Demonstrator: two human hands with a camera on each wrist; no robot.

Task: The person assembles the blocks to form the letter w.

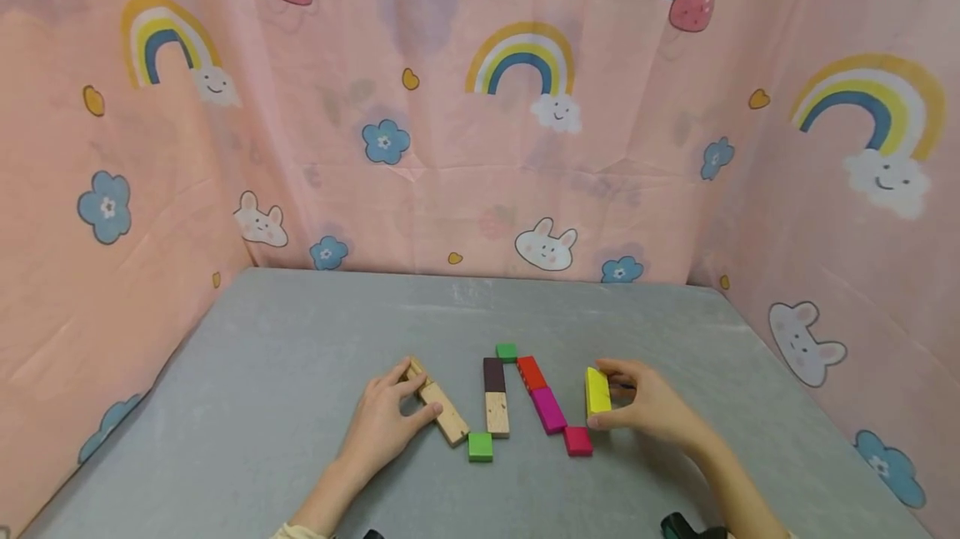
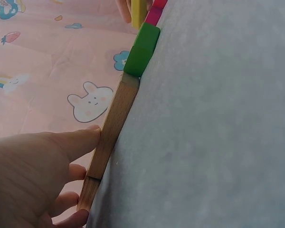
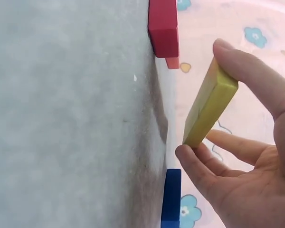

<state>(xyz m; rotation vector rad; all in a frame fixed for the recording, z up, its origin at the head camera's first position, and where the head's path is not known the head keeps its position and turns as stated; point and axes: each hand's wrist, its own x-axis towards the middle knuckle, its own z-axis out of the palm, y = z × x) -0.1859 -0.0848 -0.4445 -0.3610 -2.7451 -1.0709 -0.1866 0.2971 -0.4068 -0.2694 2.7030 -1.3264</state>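
My right hand [image 1: 652,406] pinches a yellow block [image 1: 597,391] between thumb and fingers. The right wrist view shows this block held off the table, tilted, with a blue block [image 3: 171,197] lying near the fingertips. My left hand [image 1: 386,418] rests its thumb and fingertips along the side of two plain wooden blocks [image 1: 444,414] laid end to end. Touching their near end is a light green block [image 1: 480,447]. Onward runs a zigzag: a wooden block [image 1: 497,416], a dark brown block [image 1: 493,375], a green block [image 1: 507,352], a red-orange block [image 1: 532,373], a magenta block [image 1: 548,411] and a crimson block [image 1: 578,441].
The grey table [image 1: 300,322] is enclosed at the back and sides by a pink printed curtain [image 1: 450,189]. Black objects [image 1: 686,526] show at the near edge of the head view, beside the right forearm.
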